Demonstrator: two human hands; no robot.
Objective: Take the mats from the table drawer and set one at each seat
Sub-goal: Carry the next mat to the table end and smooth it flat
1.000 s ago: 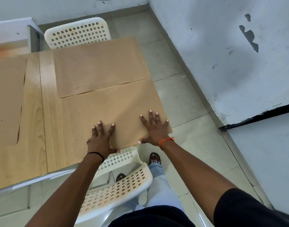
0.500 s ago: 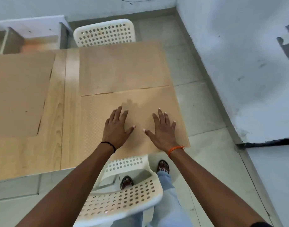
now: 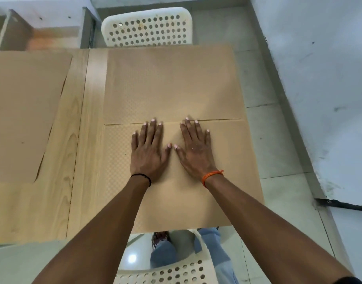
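Observation:
A tan textured mat (image 3: 233,171) lies on the wooden table (image 3: 84,160) at the near seat. My left hand (image 3: 148,151) and my right hand (image 3: 194,150) press flat on it side by side, fingers straight, fingertips at its far edge. A second tan mat (image 3: 172,85) lies just beyond, touching that edge, in front of the far chair. A third mat (image 3: 22,111) covers the table's left part.
A white perforated chair (image 3: 147,27) stands at the table's far side, another chair (image 3: 172,271) beneath me at the near side. A grey wall (image 3: 319,78) runs close along the right. A shelf unit (image 3: 12,29) sits at the far left.
Both hands slid forward from the near edge of the mat to its far edge, coming closer together. The view shifted so the table sits more centred.

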